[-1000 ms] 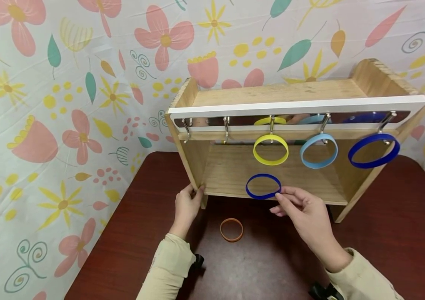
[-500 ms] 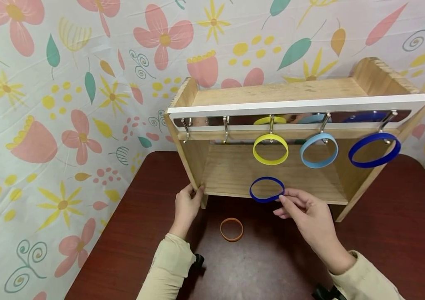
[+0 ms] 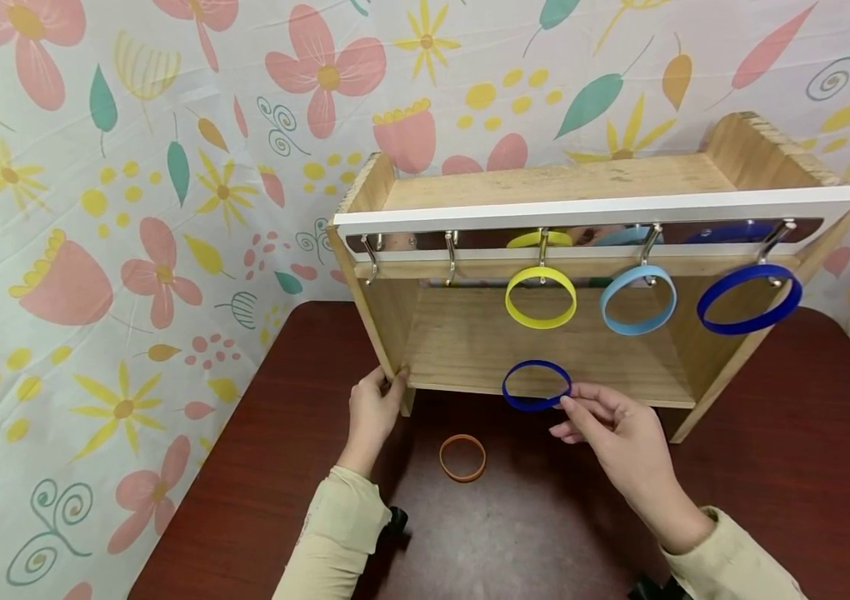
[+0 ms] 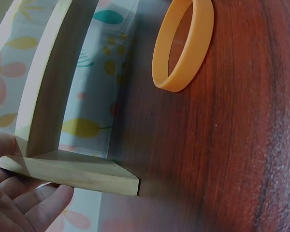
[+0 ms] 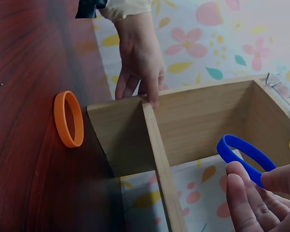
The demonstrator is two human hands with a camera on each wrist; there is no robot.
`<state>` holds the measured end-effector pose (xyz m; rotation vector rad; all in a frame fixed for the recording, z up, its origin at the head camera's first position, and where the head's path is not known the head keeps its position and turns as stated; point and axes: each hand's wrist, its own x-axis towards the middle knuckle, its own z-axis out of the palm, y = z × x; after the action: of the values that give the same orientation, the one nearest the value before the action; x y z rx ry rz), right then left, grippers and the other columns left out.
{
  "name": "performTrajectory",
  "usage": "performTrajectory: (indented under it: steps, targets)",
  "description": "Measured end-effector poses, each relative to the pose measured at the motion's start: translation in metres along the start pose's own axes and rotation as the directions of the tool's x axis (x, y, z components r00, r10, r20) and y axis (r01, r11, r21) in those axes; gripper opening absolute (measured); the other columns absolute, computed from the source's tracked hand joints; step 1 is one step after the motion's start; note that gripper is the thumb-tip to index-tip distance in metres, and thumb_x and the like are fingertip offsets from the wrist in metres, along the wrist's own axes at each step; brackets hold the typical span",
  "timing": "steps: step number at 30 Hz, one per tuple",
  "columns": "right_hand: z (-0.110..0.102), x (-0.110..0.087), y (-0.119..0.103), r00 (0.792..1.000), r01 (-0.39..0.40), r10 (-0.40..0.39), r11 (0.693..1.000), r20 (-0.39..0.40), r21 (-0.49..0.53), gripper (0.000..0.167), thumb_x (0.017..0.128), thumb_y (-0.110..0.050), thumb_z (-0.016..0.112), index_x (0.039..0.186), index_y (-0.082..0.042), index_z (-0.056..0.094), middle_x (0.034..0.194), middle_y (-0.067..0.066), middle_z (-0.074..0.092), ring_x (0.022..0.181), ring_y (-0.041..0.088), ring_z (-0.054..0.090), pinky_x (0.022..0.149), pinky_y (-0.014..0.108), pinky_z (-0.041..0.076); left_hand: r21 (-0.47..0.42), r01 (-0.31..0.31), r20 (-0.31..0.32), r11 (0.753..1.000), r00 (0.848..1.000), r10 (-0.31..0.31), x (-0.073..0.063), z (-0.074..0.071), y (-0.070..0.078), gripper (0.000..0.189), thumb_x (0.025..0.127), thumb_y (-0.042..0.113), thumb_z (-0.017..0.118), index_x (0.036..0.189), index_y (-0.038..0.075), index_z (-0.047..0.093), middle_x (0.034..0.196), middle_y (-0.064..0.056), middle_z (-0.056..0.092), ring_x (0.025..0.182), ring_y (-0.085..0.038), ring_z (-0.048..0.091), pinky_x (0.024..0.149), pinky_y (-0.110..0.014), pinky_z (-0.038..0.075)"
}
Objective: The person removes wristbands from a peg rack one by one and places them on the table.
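Observation:
My right hand (image 3: pixel 623 433) pinches a dark blue wristband (image 5: pixel 226 149) between thumb and fingers, in front of the lower board of a wooden shelf (image 3: pixel 545 343). My left hand (image 3: pixel 376 408) grips the lower left side panel of that shelf, with the thumb on one face and fingers on the other in the left wrist view. An orange wristband (image 4: pixel 198 48) lies on the table between the two hands. From the hooks on the shelf's front hang a yellow wristband (image 3: pixel 540 324), a light blue wristband (image 3: pixel 635 330) and another dark blue wristband (image 3: pixel 751 324).
A shiny metal hook strip (image 3: pixel 492 240) runs along the white front rail (image 3: pixel 590 208). Its two leftmost hooks (image 3: pixel 452 262) carry nothing. The shelf stands on a dark red-brown table (image 3: pixel 275 467), with a flower-patterned cloth (image 3: pixel 245 108) behind it.
My right hand has shifted slightly down and to the right with the dark blue wristband. The left hand keeps its hold on the side panel, and the hanging wristbands look the same.

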<state>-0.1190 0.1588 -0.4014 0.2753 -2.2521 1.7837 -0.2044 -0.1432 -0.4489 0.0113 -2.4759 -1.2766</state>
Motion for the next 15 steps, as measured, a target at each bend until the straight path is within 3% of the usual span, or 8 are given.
performTrajectory:
  steps: [15]
  targets:
    - [-0.0014, -0.0067, 0.0098, 0.997, -0.069, 0.069, 0.998, 0.021, 0.005, 0.026, 0.097, -0.011, 0.061, 0.11, 0.012, 0.062, 0.089, 0.006, 0.074, 0.066, 0.017, 0.071, 0.061, 0.029, 0.056, -0.03, -0.005, 0.01, 1.0, 1.0, 0.005, 0.0005, -0.0001, -0.0006, 0.018, 0.095, 0.026, 0.065, 0.095, 0.009, 0.073, 0.083, -0.007, 0.073, 0.07, -0.016, 0.067, 0.056, -0.03, 0.053]
